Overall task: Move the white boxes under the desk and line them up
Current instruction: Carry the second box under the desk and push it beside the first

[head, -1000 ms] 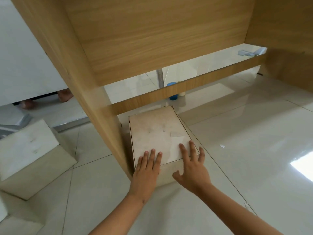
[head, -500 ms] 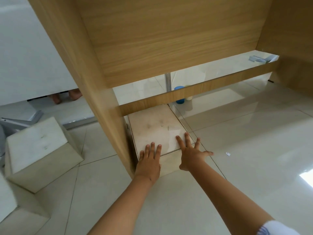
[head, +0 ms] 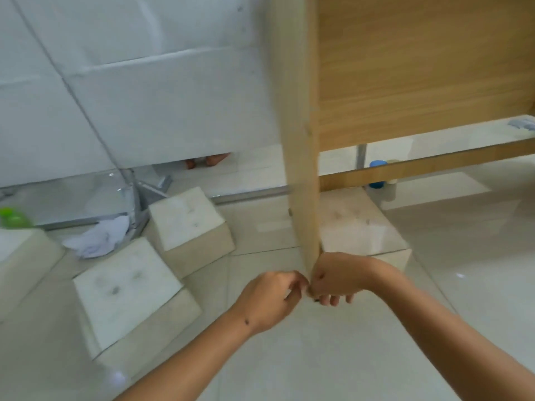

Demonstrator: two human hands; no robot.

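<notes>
One white box [head: 357, 227] lies flat under the wooden desk, tight against the inner face of the desk's side panel [head: 301, 169] and the low back rail. Both my hands are off it. My left hand [head: 272, 296] hovers just in front of the panel's foot, fingers curled in and holding nothing. My right hand [head: 338, 277] is beside it, in front of the box's near edge, fingers loosely curled downward and empty. Outside the desk, to the left, stand a tilted white box [head: 185, 224], a nearer white box [head: 127, 287] and a third white box [head: 20, 256] at the frame's edge.
The floor is glossy pale tile. A crumpled white cloth [head: 98, 238] lies by a metal post behind the boxes. A green object [head: 11, 218] sits far left. A blue cup [head: 377, 173] stands behind the desk rail. Someone's bare feet [head: 207, 160] show under a white partition.
Both hands have lifted off the box top and drawn back toward me, fingers curling in. My view has swung left, bringing the boxes outside the desk into sight.
</notes>
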